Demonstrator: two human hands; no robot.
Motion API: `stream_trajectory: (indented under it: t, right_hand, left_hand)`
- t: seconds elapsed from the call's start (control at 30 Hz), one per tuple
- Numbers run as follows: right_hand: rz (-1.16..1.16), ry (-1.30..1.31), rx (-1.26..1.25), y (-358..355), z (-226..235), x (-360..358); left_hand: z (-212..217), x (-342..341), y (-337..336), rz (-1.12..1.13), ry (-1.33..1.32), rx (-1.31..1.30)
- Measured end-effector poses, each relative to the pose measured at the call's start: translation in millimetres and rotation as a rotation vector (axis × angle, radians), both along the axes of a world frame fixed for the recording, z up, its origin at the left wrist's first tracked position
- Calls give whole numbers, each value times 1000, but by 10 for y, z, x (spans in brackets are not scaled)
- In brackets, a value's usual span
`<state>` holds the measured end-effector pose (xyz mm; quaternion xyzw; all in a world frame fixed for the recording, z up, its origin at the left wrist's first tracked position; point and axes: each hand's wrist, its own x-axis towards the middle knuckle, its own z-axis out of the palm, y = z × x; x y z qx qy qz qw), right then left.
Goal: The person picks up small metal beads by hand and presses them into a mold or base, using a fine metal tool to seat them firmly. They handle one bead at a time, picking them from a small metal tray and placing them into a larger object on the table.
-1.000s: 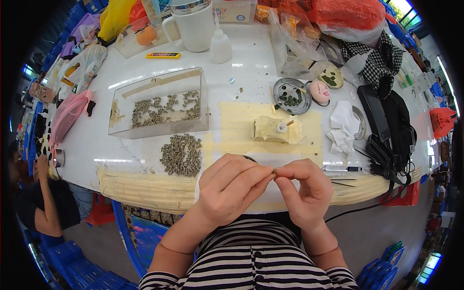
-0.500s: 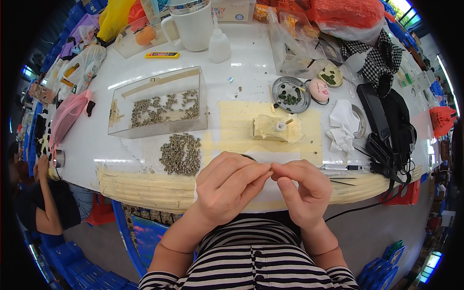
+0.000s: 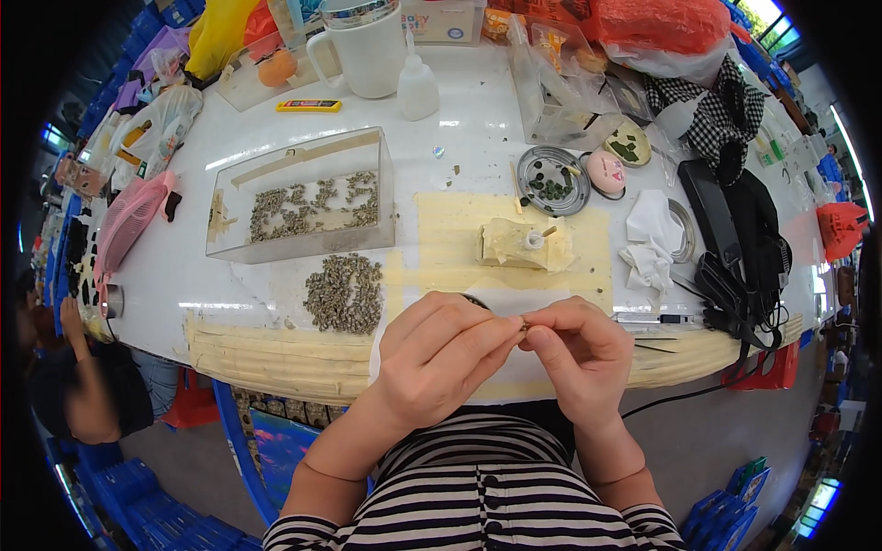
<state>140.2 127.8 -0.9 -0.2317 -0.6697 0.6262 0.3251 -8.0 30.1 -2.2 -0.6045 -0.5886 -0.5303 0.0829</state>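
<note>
My left hand and my right hand meet fingertip to fingertip above the near edge of the table. Both are pinched on a tiny brownish metal piece, mostly hidden by the fingers and too small to name. Left of my left hand lies a heap of small metal parts. Behind it, a clear plastic box holds more of them. Beyond my hands stands a tape-wrapped block with a small white tube and a stick on top. Part of a dark round rim shows behind my left fingers.
A round metal dish with dark green bits lies at the right, near crumpled white tissue. A craft knife and a black bag are further right. A white mug and squeeze bottle stand behind. A person sits at left.
My right fingers have shifted slightly, and a bit more of the tiny piece shows between the fingertips. The person at left has moved an arm.
</note>
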Motion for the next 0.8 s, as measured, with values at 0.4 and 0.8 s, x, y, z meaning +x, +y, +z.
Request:
stream_trajectory:
  t: [0.4,0.8]
  right_hand:
    - [-126,0,748,-23,35,-56]
    - [154,92,-336,-6,26,-25]
  left_hand:
    - [-25,-2,24,51,-57,32]
    - [17,-13,-5,7,-41,39]
